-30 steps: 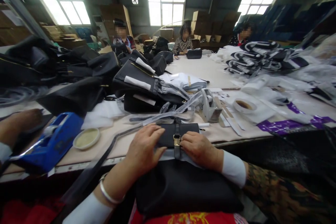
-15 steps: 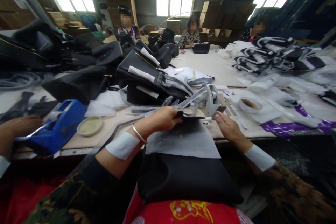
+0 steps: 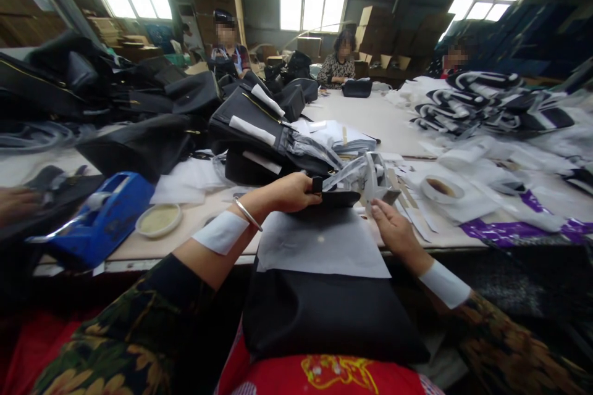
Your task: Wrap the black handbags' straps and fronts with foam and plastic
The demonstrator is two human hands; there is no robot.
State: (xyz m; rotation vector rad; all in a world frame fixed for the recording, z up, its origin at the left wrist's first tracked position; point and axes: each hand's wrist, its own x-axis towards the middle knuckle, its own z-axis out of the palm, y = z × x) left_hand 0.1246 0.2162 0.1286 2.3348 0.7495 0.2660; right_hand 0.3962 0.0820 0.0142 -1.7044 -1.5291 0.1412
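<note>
My left hand (image 3: 296,193) grips the flap (image 3: 341,199) of the bag (image 3: 331,315), lower centre; right hand (image 3: 395,229), fingers narrowed, at the dispenser (image 3: 376,174) right of centre, hold unclear. Paper (image 3: 319,247) atop the bag could slip if I tilt it.

Piled bags (image 3: 185,97) and cartons (image 3: 215,5) mark a workshop.

L hand (image 3: 295,192) gripping, R hand (image 3: 393,228) half-curled; both fwd, apart
</note>
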